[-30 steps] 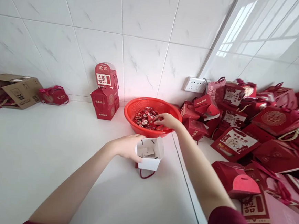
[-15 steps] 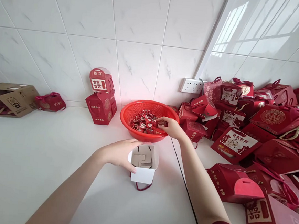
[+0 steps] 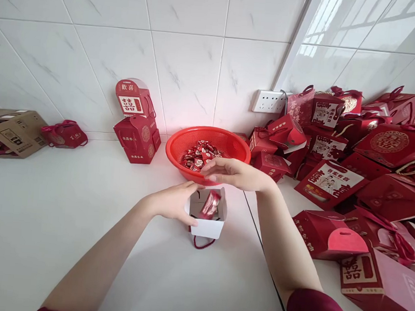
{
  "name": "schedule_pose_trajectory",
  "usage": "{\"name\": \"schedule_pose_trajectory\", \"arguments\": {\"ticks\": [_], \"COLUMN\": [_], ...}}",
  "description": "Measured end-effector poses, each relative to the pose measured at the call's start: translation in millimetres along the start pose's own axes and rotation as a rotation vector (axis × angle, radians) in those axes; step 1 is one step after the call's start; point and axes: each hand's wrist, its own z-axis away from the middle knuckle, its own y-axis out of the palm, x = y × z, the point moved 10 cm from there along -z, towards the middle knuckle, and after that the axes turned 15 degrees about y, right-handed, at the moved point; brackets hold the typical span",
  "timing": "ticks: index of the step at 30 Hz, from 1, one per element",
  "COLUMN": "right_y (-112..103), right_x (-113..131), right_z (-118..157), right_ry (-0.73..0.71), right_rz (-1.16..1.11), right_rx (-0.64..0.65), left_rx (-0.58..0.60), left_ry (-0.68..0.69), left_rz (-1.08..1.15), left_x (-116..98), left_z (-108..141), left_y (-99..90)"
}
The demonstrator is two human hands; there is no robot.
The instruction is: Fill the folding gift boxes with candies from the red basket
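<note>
A small box (image 3: 207, 229) with a white inside stands open-topped on the white counter, its dark red cord handle at the front. My left hand (image 3: 175, 202) grips its left side, thumb on the front flap. One red wrapped candy (image 3: 210, 205), blurred, is at the box opening, touched by no finger. Just above the box my right hand (image 3: 235, 173) hovers with its fingers apart and nothing in them. Behind it sits a red plastic basket (image 3: 174, 145) holding a heap of red wrapped candies (image 3: 202, 154), partly hidden by the right hand.
Stacked red boxes (image 3: 135, 138) stand left of the basket. Farther left are a small red box (image 3: 65, 134) and an open cardboard carton (image 3: 22, 133). A large pile of red gift boxes (image 3: 334, 184) fills the right side, near a wall socket (image 3: 269, 102).
My right hand has moved from the candies in the basket to above the box, and a red candy has left it. The view has shifted slightly downward.
</note>
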Motion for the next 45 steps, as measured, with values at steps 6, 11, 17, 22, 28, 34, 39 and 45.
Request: {"name": "schedule_pose_trajectory", "arguments": {"ticks": [6,11,17,22,28,34,39,45], "right_y": [-41.5,-23.1,-62.5,-83.2,-81.3,-66.1,-47.8,-29.3], "right_x": [-53.7,-96.3,-119.8,-136.2,-141.9,-123.3,-131.0,-120.2], "right_z": [-42.3,-94.2,-136.4,-153.1,-158.2,-167.2,-168.6,-175.7], "right_ry": [0.338,0.588,0.727,0.763,0.729,0.545,0.59,0.544], "right_rz": [0.358,0.512,0.664,0.73,0.794,0.787,0.793,0.849], "right_rx": [-0.22,0.13,0.07,-0.027,-0.139,-0.139,-0.002,0.061], "left_rx": [0.046,0.053,0.045,0.053,0.079,0.091,0.094,0.081], "left_ry": [-0.026,-0.044,-0.03,-0.032,-0.043,-0.035,-0.037,-0.029], "left_rz": [0.007,0.017,0.043,0.044,0.038,0.053,0.051,0.063], "left_x": [5.7,6.4,6.4,10.1,14.3,13.6,13.8,14.6], "left_z": [2.3,2.9,3.4,3.8,4.7,5.7,5.6,5.8], "left_y": [5.4,5.5,3.6,4.8,7.5,7.9,7.8,7.3]}}
